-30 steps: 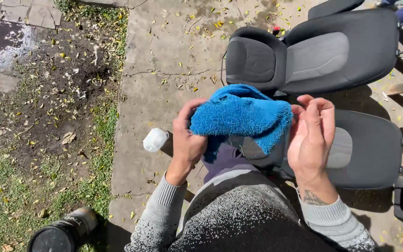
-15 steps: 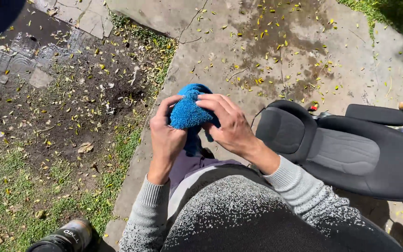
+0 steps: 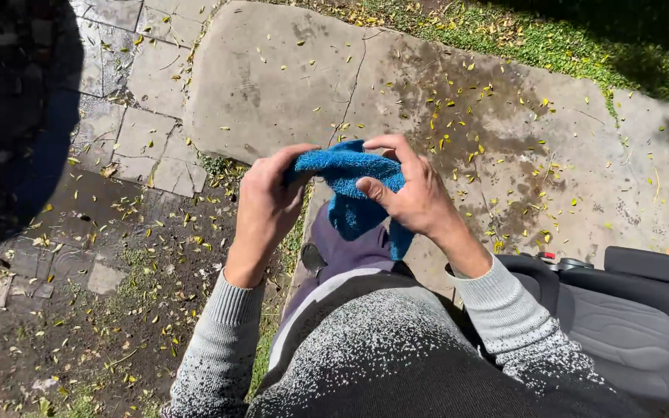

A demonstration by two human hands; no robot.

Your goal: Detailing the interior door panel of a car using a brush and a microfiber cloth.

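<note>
A blue terry cloth is bunched up in front of my body, held between both hands. My left hand grips its left end with fingers curled over the top. My right hand pinches the right side, thumb pressed into the fabric, and part of the cloth hangs down below it. Both arms wear grey knit sleeves.
A grey and black car seat lies on the ground at the lower right. Concrete slabs strewn with yellow leaves spread ahead, with paving stones and damp soil to the left and grass along the far edge.
The view has swung left, so the car seats have slid to the right edge. The cloth went from spread wide between my hands to bunched tight in both.
</note>
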